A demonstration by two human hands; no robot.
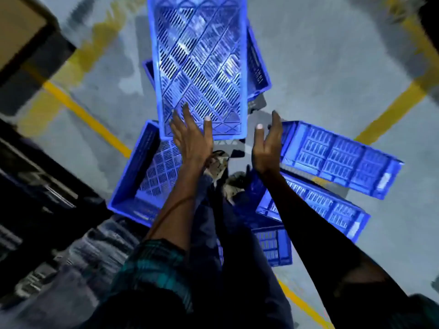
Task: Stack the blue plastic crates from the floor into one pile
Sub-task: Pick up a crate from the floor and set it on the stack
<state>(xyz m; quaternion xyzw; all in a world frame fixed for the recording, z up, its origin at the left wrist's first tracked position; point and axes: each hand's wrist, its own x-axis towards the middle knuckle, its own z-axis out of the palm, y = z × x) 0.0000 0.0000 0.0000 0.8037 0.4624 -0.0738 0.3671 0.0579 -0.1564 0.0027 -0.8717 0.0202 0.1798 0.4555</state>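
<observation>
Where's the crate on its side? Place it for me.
In the head view, the tipped crate lies on the floor right of the right hand, just beyond another crate nearer the person.

A worker's bare left grip [191, 136] and right grip [267, 144], pale fingernails catching the light. Behind the left grip, a thin brown cord [171, 211] runs along the bare forearm to a rolled dark teal-and-black checked shirt sleeve [158, 264]. Below both grips, dark blue trousers [237, 269] and worn, mottled grey-and-cream shoes [217, 163], blurred in the dim light.
</observation>
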